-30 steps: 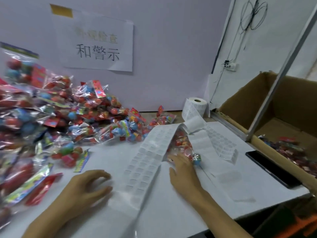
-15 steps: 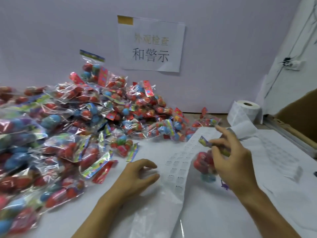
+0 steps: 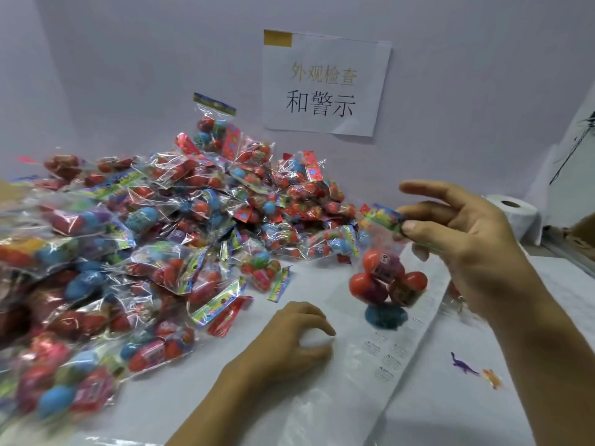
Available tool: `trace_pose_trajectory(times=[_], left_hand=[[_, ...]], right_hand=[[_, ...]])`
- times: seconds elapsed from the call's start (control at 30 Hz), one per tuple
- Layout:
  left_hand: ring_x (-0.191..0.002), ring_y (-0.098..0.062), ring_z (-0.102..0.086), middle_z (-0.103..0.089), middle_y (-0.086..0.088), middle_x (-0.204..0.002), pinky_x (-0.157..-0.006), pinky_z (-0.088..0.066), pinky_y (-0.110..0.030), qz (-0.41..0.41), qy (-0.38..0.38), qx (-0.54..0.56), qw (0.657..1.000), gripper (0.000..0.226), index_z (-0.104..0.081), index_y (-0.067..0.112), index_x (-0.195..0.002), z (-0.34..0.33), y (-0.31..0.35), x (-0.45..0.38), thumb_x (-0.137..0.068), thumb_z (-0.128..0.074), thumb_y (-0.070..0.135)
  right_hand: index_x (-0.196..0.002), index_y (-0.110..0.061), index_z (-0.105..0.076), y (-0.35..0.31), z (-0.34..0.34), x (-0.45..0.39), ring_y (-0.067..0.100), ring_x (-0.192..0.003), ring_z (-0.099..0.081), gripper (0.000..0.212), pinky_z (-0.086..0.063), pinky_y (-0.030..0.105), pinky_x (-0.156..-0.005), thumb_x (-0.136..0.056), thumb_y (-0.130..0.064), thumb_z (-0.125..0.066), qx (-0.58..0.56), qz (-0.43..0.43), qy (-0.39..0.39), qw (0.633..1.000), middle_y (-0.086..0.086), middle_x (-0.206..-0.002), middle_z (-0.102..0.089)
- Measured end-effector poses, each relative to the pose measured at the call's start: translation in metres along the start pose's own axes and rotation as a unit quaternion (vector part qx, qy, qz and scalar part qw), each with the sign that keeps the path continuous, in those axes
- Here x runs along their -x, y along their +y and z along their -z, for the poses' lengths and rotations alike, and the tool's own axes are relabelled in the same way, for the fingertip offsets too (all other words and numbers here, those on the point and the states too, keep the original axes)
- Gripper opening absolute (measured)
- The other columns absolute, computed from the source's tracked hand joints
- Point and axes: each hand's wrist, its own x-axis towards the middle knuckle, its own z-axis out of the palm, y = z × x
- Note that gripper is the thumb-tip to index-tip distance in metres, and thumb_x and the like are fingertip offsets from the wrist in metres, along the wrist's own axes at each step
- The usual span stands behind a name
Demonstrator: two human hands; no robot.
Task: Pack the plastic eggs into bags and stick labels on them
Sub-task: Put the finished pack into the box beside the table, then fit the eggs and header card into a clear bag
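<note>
Head view, from left: the pile of packed bags (image 3: 145,252) covers the table's left side. My left hand (image 3: 289,336) rests loosely curled on the label strip (image 3: 380,349). My right hand (image 3: 467,239) pinches one bag of eggs (image 3: 386,281) by its header, above the strip. I judge labelling comes next: peel one label and press it on.

Right hand (image 3: 463,239): raised above the table, thumb and fingers pinching a bag of eggs (image 3: 386,272) by its top, index finger extended.
Left hand (image 3: 289,339): low, palm down, fingers loosely curled, holding nothing.
</note>
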Motion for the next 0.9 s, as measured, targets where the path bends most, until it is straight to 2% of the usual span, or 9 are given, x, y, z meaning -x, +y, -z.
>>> trace_pose_trajectory(times=[0.1,0.2,0.27,0.37,0.47,0.6,0.73,0.83,0.9], left_hand=[[-0.113,-0.004,-0.061,-0.068,0.015,-0.119,-0.102,-0.049,-0.031,-0.001,0.049,0.131,0.99,0.041,-0.072,0.032,-0.113,0.003,0.007,-0.001,-0.089,-0.058,0.062],[-0.108,-0.018,-0.07,-0.077,0.003,-0.111,-0.092,-0.055,-0.028,0.075,0.06,0.37,0.924,0.049,-0.074,0.021,-0.109,0.008,0.022,-0.007,-0.099,-0.046,0.06],[-0.1,-0.021,-0.073,-0.079,-0.003,-0.107,-0.081,-0.057,-0.029,0.121,0.049,0.453,0.882,0.053,-0.077,0.019,-0.105,0.011,0.026,-0.009,-0.096,-0.047,0.062],[-0.095,-0.019,-0.074,-0.078,-0.005,-0.108,-0.079,-0.058,-0.03,0.091,0.081,0.428,0.896,0.052,-0.077,0.026,-0.109,0.008,0.021,-0.007,-0.082,-0.069,0.07],[-0.095,-0.019,-0.073,-0.077,-0.007,-0.105,-0.081,-0.056,-0.027,0.046,0.099,0.404,0.908,0.046,-0.076,0.024,-0.107,0.004,0.018,-0.004,-0.079,-0.08,0.06],[-0.094,-0.025,-0.073,-0.076,-0.01,-0.103,-0.075,-0.059,-0.034,0.074,0.104,0.442,0.888,0.032,-0.075,0.019,-0.103,0.007,0.022,-0.002,-0.082,-0.08,0.042],[-0.087,-0.03,-0.074,-0.074,-0.013,-0.099,-0.067,-0.061,-0.04,0.123,0.115,0.508,0.845,0.016,-0.074,0.017,-0.097,0.011,0.025,-0.002,-0.087,-0.077,0.028],[-0.095,-0.034,-0.074,-0.072,-0.015,-0.109,-0.075,-0.062,-0.052,0.144,0.132,0.523,0.83,0.003,-0.072,0.019,-0.095,0.014,0.026,-0.002,-0.094,-0.074,0.019],[-0.102,-0.038,-0.073,-0.072,-0.016,-0.111,-0.075,-0.062,-0.054,0.152,0.144,0.512,0.833,0.006,-0.072,0.022,-0.09,0.013,0.025,-0.002,-0.096,-0.071,0.019]], right_hand=[[-0.114,-0.018,-0.071,0.015,-0.012,-0.004,0.013,-0.071,-0.071,0.046,-0.049,0.017,-0.053,-0.079,0.012,-0.069,-0.022,-0.055,-0.057,0.997,0.006,-0.086,-0.076],[-0.119,-0.01,-0.066,0.043,-0.027,-0.004,0.018,-0.069,-0.07,0.046,-0.049,0.022,-0.052,-0.083,0.02,-0.062,-0.012,-0.142,-0.11,0.984,0.007,-0.084,-0.076],[-0.118,-0.01,-0.067,0.063,-0.036,-0.002,0.02,-0.071,-0.071,0.044,-0.049,0.024,-0.054,-0.085,0.018,-0.062,0.004,-0.181,-0.123,0.976,0.007,-0.083,-0.076],[-0.117,-0.013,-0.068,0.086,-0.045,0.001,0.023,-0.076,-0.073,0.039,-0.053,0.028,-0.06,-0.087,0.013,-0.065,-0.009,-0.201,-0.078,0.976,0.007,-0.087,-0.076],[-0.121,-0.013,-0.066,0.102,-0.05,0.004,0.027,-0.08,-0.073,0.037,-0.057,0.029,-0.065,-0.088,0.004,-0.069,-0.069,-0.205,-0.037,0.976,0.012,-0.099,-0.076],[-0.126,-0.012,-0.062,0.117,-0.054,0.013,0.035,-0.097,-0.074,0.046,-0.06,0.034,-0.071,-0.086,-0.032,-0.074,-0.153,-0.233,0.01,0.96,0.012,-0.113,-0.075],[-0.117,-0.011,-0.069,0.131,-0.051,0.029,0.027,-0.097,-0.074,0.055,-0.057,0.039,-0.081,-0.082,-0.054,-0.064,-0.115,-0.273,0.014,0.955,0.013,-0.109,-0.075],[-0.104,-0.013,-0.078,0.134,-0.052,0.039,0.024,-0.094,-0.073,0.043,-0.059,0.031,-0.071,-0.08,-0.049,-0.074,-0.079,-0.271,-0.035,0.959,0.014,-0.102,-0.076],[-0.1,-0.014,-0.079,0.134,-0.056,0.041,0.025,-0.092,-0.073,0.037,-0.057,0.028,-0.067,-0.077,-0.042,-0.075,-0.064,-0.267,-0.035,0.961,0.014,-0.099,-0.076]])
